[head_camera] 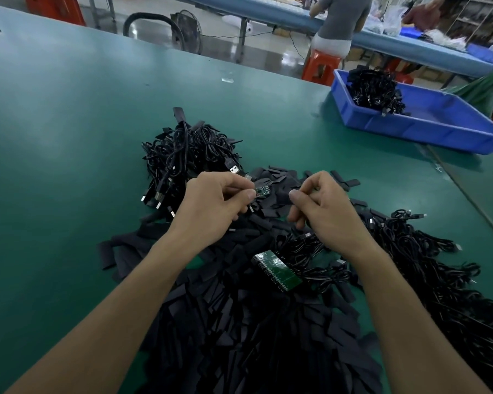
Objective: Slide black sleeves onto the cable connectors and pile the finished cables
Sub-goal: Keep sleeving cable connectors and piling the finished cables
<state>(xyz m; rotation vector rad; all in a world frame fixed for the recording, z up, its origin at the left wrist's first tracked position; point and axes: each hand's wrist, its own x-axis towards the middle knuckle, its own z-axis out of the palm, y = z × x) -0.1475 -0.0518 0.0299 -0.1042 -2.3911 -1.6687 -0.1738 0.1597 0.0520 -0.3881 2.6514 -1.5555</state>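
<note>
Over the green table [69, 123], centre | left hand [217, 206] pinches bare connector board [259, 191] between thumb and forefinger | right hand [322, 206] curled, apparently pinching a black sleeve [282, 200] | best now: square sleeve mouth to board, push straight | finished pile [188, 155] waits at eleven o'clock

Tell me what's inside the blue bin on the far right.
At the far end of the blue bin sits a heap of black cables; the floor beside it looks bare. Whatever lies under the heap is covered.
</note>
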